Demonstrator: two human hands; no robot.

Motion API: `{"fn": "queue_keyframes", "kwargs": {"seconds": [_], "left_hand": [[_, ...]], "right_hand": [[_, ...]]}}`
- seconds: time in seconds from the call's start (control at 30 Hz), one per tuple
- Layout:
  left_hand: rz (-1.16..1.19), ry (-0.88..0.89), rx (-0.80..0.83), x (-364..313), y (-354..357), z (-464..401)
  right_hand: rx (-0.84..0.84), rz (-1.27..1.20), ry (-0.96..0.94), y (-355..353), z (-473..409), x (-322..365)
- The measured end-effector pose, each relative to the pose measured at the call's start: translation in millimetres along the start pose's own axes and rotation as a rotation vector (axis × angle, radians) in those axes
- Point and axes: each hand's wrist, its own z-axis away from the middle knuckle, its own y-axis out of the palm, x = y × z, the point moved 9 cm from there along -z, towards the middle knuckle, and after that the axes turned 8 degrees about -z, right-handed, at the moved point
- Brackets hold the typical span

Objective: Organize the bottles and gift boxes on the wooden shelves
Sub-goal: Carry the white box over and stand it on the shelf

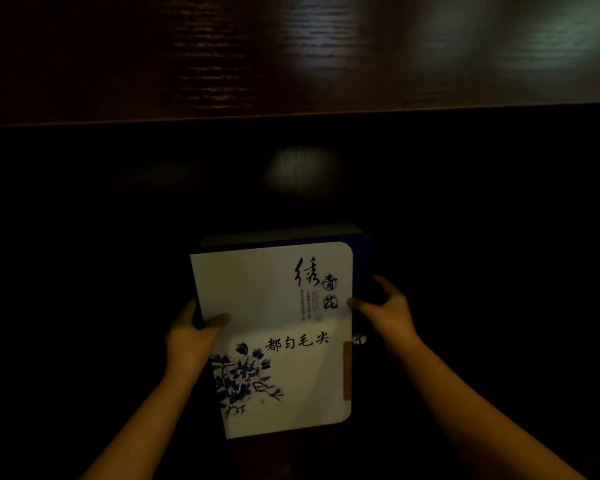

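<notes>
A flat gift box (274, 299) with a white front, black calligraphy, a blue flower print and dark blue sides fills the middle of the view. It is held between both hands in front of a dark shelf opening. My left hand (191, 332) grips its left edge, thumb on the white face. My right hand (385, 306) clasps the right edge, fingers curled round the blue side. No bottles are visible.
A dark wooden shelf board (291, 64) with glossy reflections spans the top of the view; its front edge runs across just above the opening. Below it the shelf compartment (305, 171) is nearly black, with only a faint light patch on its back panel.
</notes>
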Motion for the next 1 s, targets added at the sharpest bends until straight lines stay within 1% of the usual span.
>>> {"fn": "queue_keyframes", "kwargs": {"seconds": [0.13, 0.33, 0.47, 0.53, 0.73, 1.0], "left_hand": [[-0.007, 0.028, 0.031, -5, -8, 18], [0.036, 0.05, 0.074, -20, -11, 46], [0.049, 0.072, 0.131, -34, -15, 69], [0.037, 0.075, 0.121, -40, -18, 80], [-0.035, 0.076, 0.081, -50, -25, 105], [-0.036, 0.07, 0.05, -54, -34, 130]], "right_hand": [[0.055, -0.019, -0.004, -16, 18, 8], [0.056, -0.015, -0.075, -42, 41, 20], [0.061, -0.031, -0.067, -60, 47, 23], [0.078, -0.023, -0.064, -66, 51, 26], [0.093, -0.013, -0.135, -85, 74, 46], [0.124, -0.018, -0.112, -97, 83, 42]]}}
